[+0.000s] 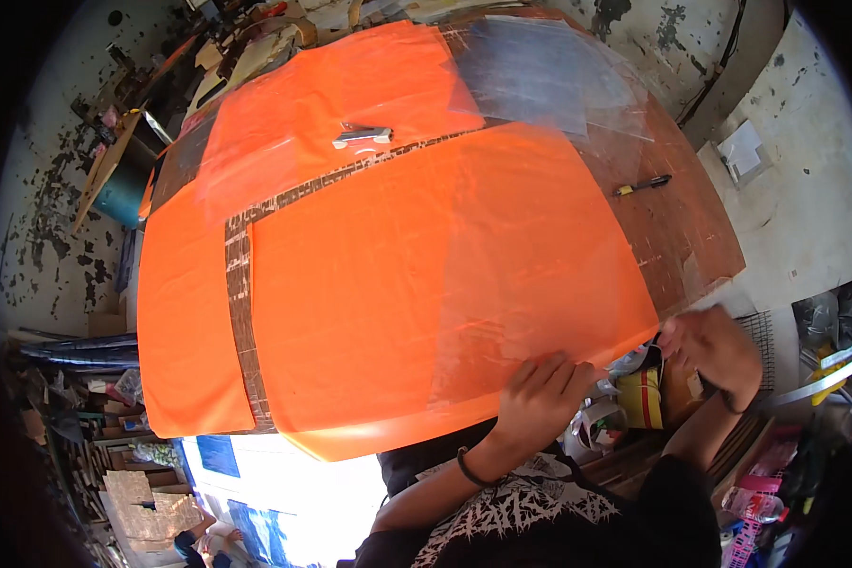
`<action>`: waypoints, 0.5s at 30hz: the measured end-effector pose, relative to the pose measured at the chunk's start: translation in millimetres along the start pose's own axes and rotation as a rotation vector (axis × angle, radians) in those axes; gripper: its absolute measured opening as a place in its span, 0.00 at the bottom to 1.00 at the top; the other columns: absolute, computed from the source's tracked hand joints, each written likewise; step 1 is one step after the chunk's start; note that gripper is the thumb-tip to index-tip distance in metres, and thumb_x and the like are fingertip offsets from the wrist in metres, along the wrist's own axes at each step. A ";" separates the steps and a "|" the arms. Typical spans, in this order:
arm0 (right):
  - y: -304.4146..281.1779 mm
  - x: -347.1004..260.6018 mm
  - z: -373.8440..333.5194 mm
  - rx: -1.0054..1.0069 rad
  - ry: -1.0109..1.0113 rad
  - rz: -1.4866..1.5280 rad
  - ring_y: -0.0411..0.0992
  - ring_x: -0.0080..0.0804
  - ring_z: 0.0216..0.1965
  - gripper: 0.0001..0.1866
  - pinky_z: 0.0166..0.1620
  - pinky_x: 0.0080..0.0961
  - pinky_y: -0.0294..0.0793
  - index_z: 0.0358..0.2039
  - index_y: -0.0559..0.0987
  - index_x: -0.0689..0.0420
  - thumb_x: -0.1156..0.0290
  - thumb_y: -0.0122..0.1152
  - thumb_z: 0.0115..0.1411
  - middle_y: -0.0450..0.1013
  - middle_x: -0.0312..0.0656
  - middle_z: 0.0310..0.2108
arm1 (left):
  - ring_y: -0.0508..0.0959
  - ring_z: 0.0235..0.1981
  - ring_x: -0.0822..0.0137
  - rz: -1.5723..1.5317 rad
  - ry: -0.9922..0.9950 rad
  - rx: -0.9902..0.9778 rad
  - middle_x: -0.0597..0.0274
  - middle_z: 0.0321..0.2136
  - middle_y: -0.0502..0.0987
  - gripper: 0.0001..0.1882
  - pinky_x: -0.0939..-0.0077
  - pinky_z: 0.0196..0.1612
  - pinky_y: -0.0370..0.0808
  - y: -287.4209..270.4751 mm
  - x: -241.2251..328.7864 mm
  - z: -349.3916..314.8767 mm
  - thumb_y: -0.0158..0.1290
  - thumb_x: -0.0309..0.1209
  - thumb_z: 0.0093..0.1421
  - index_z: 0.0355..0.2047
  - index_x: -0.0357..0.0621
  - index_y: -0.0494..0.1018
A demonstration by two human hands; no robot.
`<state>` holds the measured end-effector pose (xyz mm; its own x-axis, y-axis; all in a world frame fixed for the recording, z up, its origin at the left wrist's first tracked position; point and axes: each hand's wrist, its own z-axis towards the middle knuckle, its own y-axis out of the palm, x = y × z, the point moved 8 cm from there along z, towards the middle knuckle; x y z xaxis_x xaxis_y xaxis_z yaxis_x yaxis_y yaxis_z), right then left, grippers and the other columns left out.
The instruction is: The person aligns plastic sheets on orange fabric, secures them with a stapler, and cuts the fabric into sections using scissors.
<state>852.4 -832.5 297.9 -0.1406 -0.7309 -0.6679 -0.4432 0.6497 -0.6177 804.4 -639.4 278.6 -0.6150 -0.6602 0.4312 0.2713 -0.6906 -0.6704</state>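
Both my hands work the near edge of the big orange sheet (426, 275) on the worktop (691, 227): my left hand (540, 398) presses flat with fingers spread, my right hand (715, 346) pinches its near-right corner.

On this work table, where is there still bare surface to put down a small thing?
Bare brown table lies right of the large orange sheet, around the pen. A narrow strip shows between the orange sheets. The near right corner is crowded: left hand presses the sheet, right hand grips its edge. A clear film covers the far end.
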 end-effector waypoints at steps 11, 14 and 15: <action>128.0 -26.9 19.6 0.085 -0.115 0.850 0.77 0.29 0.35 0.25 0.33 0.19 0.78 0.49 0.69 0.67 0.56 0.34 0.70 0.76 0.47 0.37 | 0.79 0.37 0.61 0.005 0.136 0.067 0.65 0.32 0.78 0.12 0.70 0.37 0.75 -42.2 3.3 -28.7 0.59 0.27 0.46 0.33 0.43 0.78; 131.4 -64.0 39.6 0.045 -0.395 0.623 0.77 0.27 0.34 0.16 0.32 0.19 0.77 0.43 0.73 0.67 0.68 0.42 0.68 0.76 0.45 0.35 | 0.78 0.40 0.61 0.092 0.060 -0.020 0.64 0.35 0.78 0.11 0.70 0.39 0.75 -54.8 -9.8 -41.9 0.59 0.25 0.45 0.33 0.42 0.78; 137.4 -72.2 40.8 -0.065 -0.267 0.776 0.77 0.27 0.32 0.11 0.31 0.19 0.77 0.38 0.74 0.67 0.72 0.47 0.66 0.76 0.43 0.32 | 0.77 0.40 0.62 0.083 0.037 0.004 0.62 0.37 0.77 0.12 0.69 0.38 0.75 -58.3 -17.0 -47.5 0.59 0.24 0.45 0.33 0.41 0.78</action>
<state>837.8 -681.9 244.3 -0.2165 0.0003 -0.9763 -0.3583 0.9302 0.0798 763.9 -573.9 281.7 -0.6168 -0.7042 0.3517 0.3258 -0.6351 -0.7003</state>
